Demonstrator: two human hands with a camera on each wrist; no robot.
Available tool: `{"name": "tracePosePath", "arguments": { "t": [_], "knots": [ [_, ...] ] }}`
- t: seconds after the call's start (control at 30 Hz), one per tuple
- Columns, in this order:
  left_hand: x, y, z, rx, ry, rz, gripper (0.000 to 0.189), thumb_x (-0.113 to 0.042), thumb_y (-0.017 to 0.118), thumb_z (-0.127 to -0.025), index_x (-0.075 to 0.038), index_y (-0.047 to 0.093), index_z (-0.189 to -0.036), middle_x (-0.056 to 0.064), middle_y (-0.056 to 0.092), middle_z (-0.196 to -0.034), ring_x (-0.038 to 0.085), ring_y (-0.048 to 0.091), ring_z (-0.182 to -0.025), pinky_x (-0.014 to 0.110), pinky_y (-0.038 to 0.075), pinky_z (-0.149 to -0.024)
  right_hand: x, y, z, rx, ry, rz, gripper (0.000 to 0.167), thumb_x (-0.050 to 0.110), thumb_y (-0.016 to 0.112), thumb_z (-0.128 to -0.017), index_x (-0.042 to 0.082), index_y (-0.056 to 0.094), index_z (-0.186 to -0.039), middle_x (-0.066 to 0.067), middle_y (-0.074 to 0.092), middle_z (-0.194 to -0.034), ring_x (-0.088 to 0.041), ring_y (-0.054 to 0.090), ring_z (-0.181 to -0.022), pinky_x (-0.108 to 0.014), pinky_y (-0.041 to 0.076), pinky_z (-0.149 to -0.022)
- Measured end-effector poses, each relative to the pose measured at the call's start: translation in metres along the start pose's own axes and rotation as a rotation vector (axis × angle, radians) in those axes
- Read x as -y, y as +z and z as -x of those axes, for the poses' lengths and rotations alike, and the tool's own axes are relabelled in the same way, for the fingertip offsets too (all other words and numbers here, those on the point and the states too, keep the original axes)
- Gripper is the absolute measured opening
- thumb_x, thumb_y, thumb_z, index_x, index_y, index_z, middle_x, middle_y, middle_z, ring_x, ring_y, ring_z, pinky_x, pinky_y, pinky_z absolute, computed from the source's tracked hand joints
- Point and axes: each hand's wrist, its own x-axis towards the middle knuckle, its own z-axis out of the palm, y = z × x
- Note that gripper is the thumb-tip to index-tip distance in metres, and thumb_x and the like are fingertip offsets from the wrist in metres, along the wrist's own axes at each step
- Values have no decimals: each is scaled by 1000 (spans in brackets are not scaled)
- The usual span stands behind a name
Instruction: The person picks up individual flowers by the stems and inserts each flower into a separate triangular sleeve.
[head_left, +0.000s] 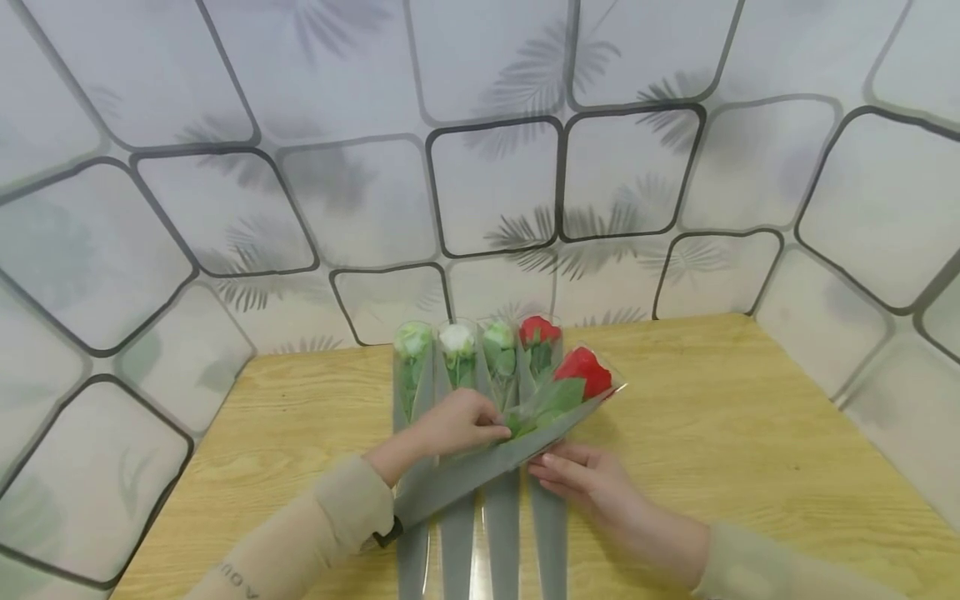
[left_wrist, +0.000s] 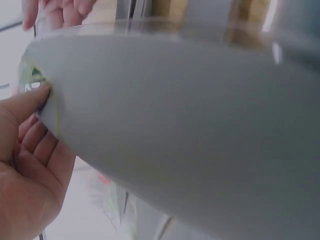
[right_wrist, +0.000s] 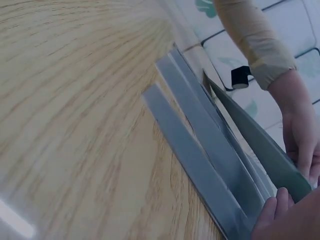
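Observation:
A red rose [head_left: 585, 372] in a clear-and-grey sleeve [head_left: 480, 475] lies slantwise above a row of several wrapped flowers, bloom up to the right. My left hand [head_left: 461, 421] pinches the sleeve's upper edge by the green leaves; in the left wrist view the thumb of that hand [left_wrist: 30, 170] presses on the plastic. Below the bloom, my right hand [head_left: 592, 483] holds the lower edge between thumb and fingers. The right wrist view shows the right fingertips [right_wrist: 277, 202] against the sleeve, part of the hand being cut off.
The row beneath has a wrapped red rose [head_left: 540, 332] at its right end, a white flower [head_left: 457, 337] and pale green ones [head_left: 413, 340] further left. They lie side by side on a wood-grain table [head_left: 712, 433]. Patterned walls [head_left: 495, 192] rise behind and beside it.

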Motion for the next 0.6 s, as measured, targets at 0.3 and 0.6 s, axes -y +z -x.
{"name": "tracePosePath", "arguments": {
  "t": [0.3,0.6],
  "knots": [
    [-21,15,-9,-126,-77,34,28,-21,73,-102,-9,74,-77,-12,46,-56,2,35,-51,17,32,-50,7,16,-6,-263,81,103,41,16,68,-104,-16,65,-131,-4,83,-98,-6,78,-88,-25,65,-86],
    [-32,15,-16,-177,-142,91,21,-27,78,-99,-7,82,-94,2,77,-81,8,64,-66,19,51,-59,22,9,-14,-449,62,210,32,8,69,-102,-17,68,-123,2,77,-82,-6,74,-74,-22,65,-76]
  ]
}}
